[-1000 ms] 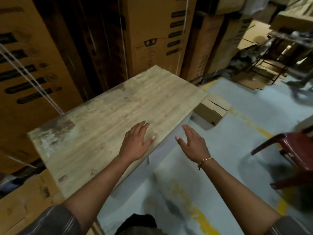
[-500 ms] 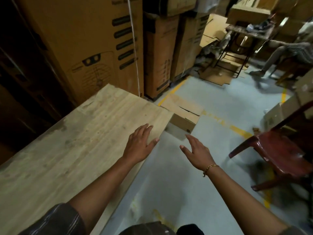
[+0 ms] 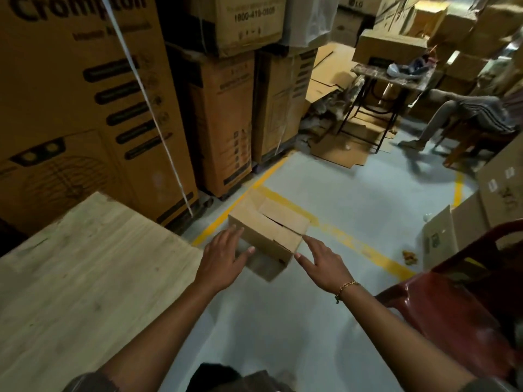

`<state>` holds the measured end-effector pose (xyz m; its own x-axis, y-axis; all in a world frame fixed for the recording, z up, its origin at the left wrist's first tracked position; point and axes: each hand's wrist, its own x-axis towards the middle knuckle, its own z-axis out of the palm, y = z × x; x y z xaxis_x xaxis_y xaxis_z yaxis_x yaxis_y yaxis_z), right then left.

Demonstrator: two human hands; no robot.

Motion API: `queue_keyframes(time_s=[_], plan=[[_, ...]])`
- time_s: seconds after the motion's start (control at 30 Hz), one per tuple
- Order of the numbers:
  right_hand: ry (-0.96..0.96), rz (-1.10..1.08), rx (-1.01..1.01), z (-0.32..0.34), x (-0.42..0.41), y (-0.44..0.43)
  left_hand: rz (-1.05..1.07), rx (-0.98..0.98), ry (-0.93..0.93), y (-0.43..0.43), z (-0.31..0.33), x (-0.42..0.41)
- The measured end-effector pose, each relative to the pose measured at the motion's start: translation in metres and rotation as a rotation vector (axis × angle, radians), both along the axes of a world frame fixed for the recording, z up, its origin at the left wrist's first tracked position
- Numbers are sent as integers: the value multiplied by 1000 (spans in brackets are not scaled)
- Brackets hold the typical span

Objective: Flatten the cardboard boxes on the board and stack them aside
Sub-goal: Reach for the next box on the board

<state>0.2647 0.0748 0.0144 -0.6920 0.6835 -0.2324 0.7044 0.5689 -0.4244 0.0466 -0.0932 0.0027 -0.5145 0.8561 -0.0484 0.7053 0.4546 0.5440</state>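
Small cardboard box (image 3: 267, 226), top flaps partly closed, is seen on the floor (image 3: 368, 205) just beside the wooden table (image 3: 85, 278) corner. L hand (image 3: 223, 260) & R hand (image 3: 324, 264) are held out at its near side, fingers spread, nothing grasped; contact can't be told.

Browns, pale wood, yellow lines
The cardboard box (image 3: 268, 230) is plain tan; the board (image 3: 85, 278) pale, streaky wood grain; the floor (image 3: 368, 199) grey-blue with yellow lines; the chair (image 3: 452, 321) dark red (glossy); tall cartons (image 3: 85, 94) brown with black print; the bracelet (image 3: 347, 286) gold.
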Motion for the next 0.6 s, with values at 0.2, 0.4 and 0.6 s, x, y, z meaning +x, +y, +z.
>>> queue_keyframes(time_s=[0.2, 0.4, 0.6], plan=[[-14, 56, -24, 0, -6, 114, 53, -34, -62, 101, -11, 4], [-46, 116, -68, -21, -33, 228, 124, -85, -102, 200, -39, -15], [-96, 176, -140, -45, -73, 341, 213, -138, -178, 311, -67, -41]])
